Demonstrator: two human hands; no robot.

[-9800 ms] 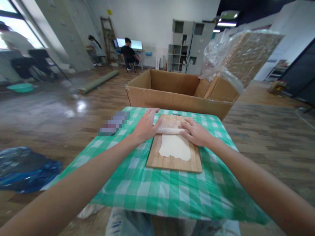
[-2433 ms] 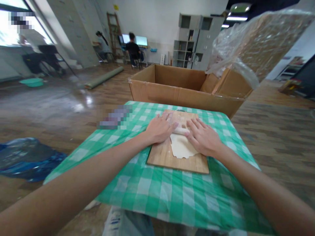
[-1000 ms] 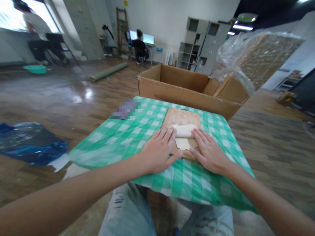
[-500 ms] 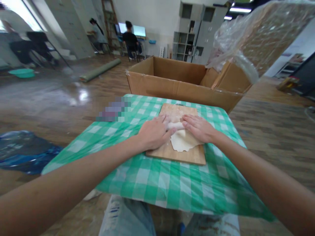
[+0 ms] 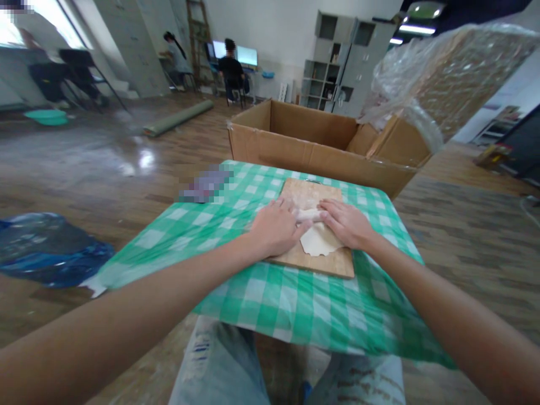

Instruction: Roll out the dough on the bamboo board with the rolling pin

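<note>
A short floury rolling pin (image 5: 310, 215) lies crosswise on a wooden cutting board (image 5: 312, 264), over the far part of a thin, pale sheet of dough (image 5: 321, 242). On the pin's left end rests my left hand (image 5: 277, 228), closed over it with the thumb along the near side. My right hand (image 5: 343, 221) is closed over the right end, its fingers pointing inward and away from me. The dough's ragged near edge spreads toward me between the hands. Both palms hide the ends of the pin.
A green-and-white checked cloth (image 5: 248, 304) covers the table. A blurred-out flat item (image 5: 206, 185) lies at its left edge. Behind stands a large open cardboard box (image 5: 295, 143) with plastic-wrapped board. A blue plastic bag (image 5: 54, 253) is on the floor at left. Several people sit farther back.
The whole view has shifted slightly, so things appear farther right. Both hands stay on the rolling pin, over nearly the same part of the dough.
</note>
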